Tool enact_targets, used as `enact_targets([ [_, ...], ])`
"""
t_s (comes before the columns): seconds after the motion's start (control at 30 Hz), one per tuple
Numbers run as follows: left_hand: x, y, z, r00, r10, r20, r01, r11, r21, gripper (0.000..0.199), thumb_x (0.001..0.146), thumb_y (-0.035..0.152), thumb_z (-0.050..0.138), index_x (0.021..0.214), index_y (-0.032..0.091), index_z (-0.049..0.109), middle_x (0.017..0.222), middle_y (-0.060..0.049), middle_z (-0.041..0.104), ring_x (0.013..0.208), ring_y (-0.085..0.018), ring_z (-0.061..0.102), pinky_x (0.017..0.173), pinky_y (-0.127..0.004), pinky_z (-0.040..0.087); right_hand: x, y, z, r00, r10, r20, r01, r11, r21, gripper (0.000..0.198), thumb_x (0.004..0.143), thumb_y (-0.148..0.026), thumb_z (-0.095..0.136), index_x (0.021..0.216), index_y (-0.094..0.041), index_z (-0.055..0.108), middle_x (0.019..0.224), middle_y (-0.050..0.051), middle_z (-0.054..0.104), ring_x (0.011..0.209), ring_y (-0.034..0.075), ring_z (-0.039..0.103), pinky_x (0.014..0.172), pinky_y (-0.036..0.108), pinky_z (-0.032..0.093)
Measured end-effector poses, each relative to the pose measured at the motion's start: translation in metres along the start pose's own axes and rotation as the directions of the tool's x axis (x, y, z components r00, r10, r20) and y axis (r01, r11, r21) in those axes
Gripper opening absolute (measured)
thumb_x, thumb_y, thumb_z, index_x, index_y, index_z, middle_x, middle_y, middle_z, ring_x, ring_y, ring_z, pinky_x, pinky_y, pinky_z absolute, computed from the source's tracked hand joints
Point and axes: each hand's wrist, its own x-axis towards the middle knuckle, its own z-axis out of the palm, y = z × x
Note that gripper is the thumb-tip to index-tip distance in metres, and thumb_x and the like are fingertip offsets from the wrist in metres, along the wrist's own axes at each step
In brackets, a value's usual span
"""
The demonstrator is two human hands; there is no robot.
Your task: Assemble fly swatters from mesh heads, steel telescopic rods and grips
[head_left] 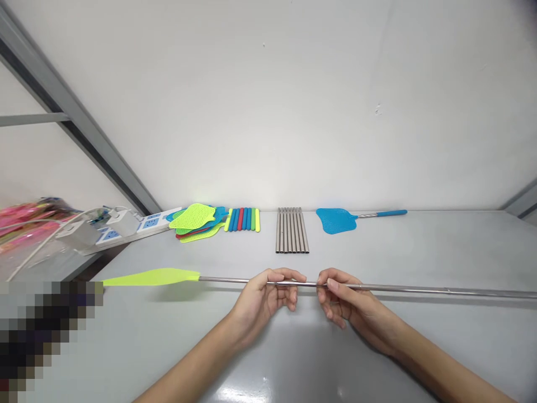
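A fly swatter with a yellow-green head (161, 276) and a long, drawn-out metal rod (409, 289) stretches across the view, level above the table. The head points left and shows nearly edge-on; the rod's far end runs out of the picture at the right. My left hand (264, 299) pinches the rod between thumb and fingers, nearer the head. Close by on its right, my right hand (342, 296) also pinches the rod, with its lower fingers curled loosely below. A short length of thin rod shows between the two hands.
Along the table's (235, 263) back lie stacked swatter heads (195, 218), coloured handle grips (243, 219), a row of metal tubes (292, 230) and a blue fly swatter (338, 220) with a short rod. At left are a power strip (157, 223) and plastic-wrapped pink items (25, 229).
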Motion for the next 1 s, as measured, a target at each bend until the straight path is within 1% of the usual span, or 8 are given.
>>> enact_targets([
  [0.2,0.000,0.003,0.000,0.997,-0.051,0.065,0.052,0.999,-0.016,0.033,0.075,0.022,0.034,0.093,0.012,0.060,0.061,-0.005,0.051,0.060,-0.015,0.048,0.064,-0.028,0.037,-0.001,0.000,0.002,0.999,0.032,0.013,-0.031,0.998,-0.056,0.023,0.079,-0.038,0.050,0.081,-0.016,0.056,0.073,0.004,0.057,0.055,0.010,0.051,0.041,0.017,0.034],
  [0.33,-0.001,0.005,0.002,0.987,-0.095,0.129,0.096,0.995,0.000,0.035,0.078,0.024,0.031,0.098,0.014,0.058,0.068,-0.006,0.055,0.059,-0.015,0.050,0.066,-0.029,0.036,-0.001,-0.001,0.000,0.999,0.029,0.024,-0.028,1.000,-0.003,0.023,0.081,-0.036,0.046,0.088,-0.017,0.057,0.074,0.004,0.057,0.055,0.011,0.051,0.042,0.018,0.035],
  [0.5,0.000,0.006,0.001,0.987,-0.117,0.114,0.114,0.993,0.036,0.042,0.083,0.033,0.028,0.098,0.011,0.060,0.072,-0.008,0.056,0.060,-0.016,0.051,0.067,-0.031,0.036,-0.001,-0.007,-0.006,0.999,0.024,-0.023,-0.022,0.996,0.081,0.022,0.080,-0.030,0.048,0.089,-0.014,0.060,0.075,0.006,0.057,0.058,0.011,0.050,0.046,0.019,0.036],
  [0.6,0.000,0.011,-0.002,0.988,-0.120,0.101,0.102,0.981,0.166,0.044,0.083,0.039,0.029,0.097,0.011,0.061,0.074,-0.010,0.059,0.060,-0.016,0.052,0.066,-0.030,0.037,-0.002,-0.012,-0.010,0.999,0.027,-0.035,-0.023,0.995,0.096,0.020,0.079,-0.027,0.050,0.085,-0.013,0.062,0.073,0.005,0.057,0.057,0.011,0.049,0.047,0.019,0.036],
  [0.67,-0.001,0.015,-0.003,0.993,-0.092,0.073,0.062,0.938,0.342,0.041,0.083,0.039,0.032,0.096,0.013,0.062,0.074,-0.009,0.060,0.061,-0.017,0.052,0.065,-0.029,0.036,-0.003,-0.014,-0.011,0.999,0.031,-0.041,-0.027,0.995,0.099,0.019,0.078,-0.026,0.051,0.082,-0.013,0.062,0.069,0.004,0.056,0.055,0.010,0.049,0.047,0.019,0.035],
  [0.8,-0.006,0.022,-0.005,0.999,-0.041,-0.004,0.033,0.752,0.658,0.037,0.083,0.039,0.035,0.093,0.018,0.062,0.077,-0.007,0.061,0.069,-0.017,0.050,0.069,-0.028,0.035,-0.003,-0.016,-0.012,0.998,0.027,-0.058,-0.022,0.996,0.081,0.018,0.077,-0.024,0.050,0.079,-0.011,0.063,0.065,0.004,0.056,0.053,0.010,0.048,0.046,0.019,0.035],
  [0.87,-0.008,0.023,-0.006,0.999,-0.046,-0.015,0.043,0.676,0.735,0.037,0.083,0.041,0.033,0.091,0.018,0.062,0.078,-0.006,0.061,0.072,-0.018,0.049,0.073,-0.029,0.034,-0.003,-0.016,-0.013,0.998,0.019,-0.063,-0.014,0.997,0.080,0.019,0.077,-0.024,0.050,0.077,-0.011,0.063,0.064,0.005,0.056,0.053,0.010,0.048,0.046,0.019,0.035],
  [1.0,-0.008,0.022,-0.010,0.997,-0.074,0.017,0.031,0.599,0.800,0.043,0.085,0.043,0.025,0.089,0.018,0.060,0.080,-0.005,0.059,0.076,-0.017,0.047,0.076,-0.031,0.033,-0.003,-0.016,-0.014,0.999,0.018,-0.050,-0.013,0.995,0.095,0.020,0.078,-0.023,0.048,0.077,-0.010,0.064,0.064,0.005,0.057,0.053,0.010,0.049,0.046,0.020,0.035],
])
